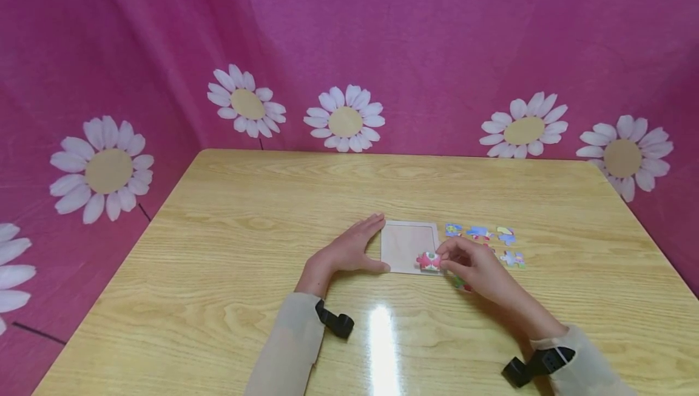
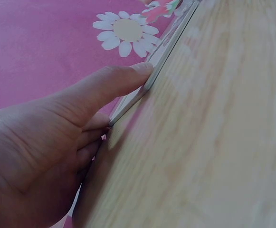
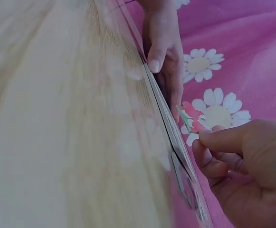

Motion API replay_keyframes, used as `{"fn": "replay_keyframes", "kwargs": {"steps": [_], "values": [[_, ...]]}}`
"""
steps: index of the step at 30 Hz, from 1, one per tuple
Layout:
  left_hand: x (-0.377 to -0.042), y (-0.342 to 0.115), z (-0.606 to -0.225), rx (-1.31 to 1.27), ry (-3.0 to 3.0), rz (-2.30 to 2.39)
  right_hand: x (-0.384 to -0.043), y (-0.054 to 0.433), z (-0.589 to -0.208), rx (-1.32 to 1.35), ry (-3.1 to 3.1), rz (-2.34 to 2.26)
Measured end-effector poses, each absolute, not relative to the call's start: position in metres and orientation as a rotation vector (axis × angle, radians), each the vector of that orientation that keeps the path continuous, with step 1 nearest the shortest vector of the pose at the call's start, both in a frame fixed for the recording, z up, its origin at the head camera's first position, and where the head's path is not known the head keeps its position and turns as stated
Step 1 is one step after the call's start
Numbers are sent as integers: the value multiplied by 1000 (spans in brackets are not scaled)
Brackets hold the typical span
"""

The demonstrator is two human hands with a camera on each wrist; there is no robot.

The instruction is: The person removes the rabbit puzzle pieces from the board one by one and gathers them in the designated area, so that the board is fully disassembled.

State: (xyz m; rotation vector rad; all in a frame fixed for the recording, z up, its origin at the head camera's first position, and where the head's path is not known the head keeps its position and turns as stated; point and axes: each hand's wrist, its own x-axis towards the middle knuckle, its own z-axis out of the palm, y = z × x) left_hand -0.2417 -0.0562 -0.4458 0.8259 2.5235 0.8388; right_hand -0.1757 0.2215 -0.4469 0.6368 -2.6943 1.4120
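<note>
A shallow square wooden puzzle tray [image 1: 406, 244] lies on the table between the hands. My left hand [image 1: 352, 249] spans the tray's left side, with straight fingers by the far corner and the thumb at the near one; in the left wrist view the thumb [image 2: 123, 78] rests on the tray's edge. My right hand [image 1: 475, 265] pinches a red and white jigsaw piece [image 1: 429, 261] between thumb and fingertips, over the tray's near right corner. In the right wrist view the piece [image 3: 192, 118] is tilted and raised above the tray.
To the right of the tray lie several colourful jigsaw pieces [image 1: 505, 235], some partly hidden by the right hand. Further left and right stretches the wooden table [image 1: 229, 250]. A pink curtain [image 1: 415, 50] with white flowers hangs behind it and along the left side.
</note>
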Motion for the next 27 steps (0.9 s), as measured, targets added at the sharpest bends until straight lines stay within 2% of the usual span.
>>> {"fn": "replay_keyframes", "kwargs": {"steps": [27], "values": [[-240,-57,-443,825,2511,863,-148,277,-456,592,-2578,1316]]}}
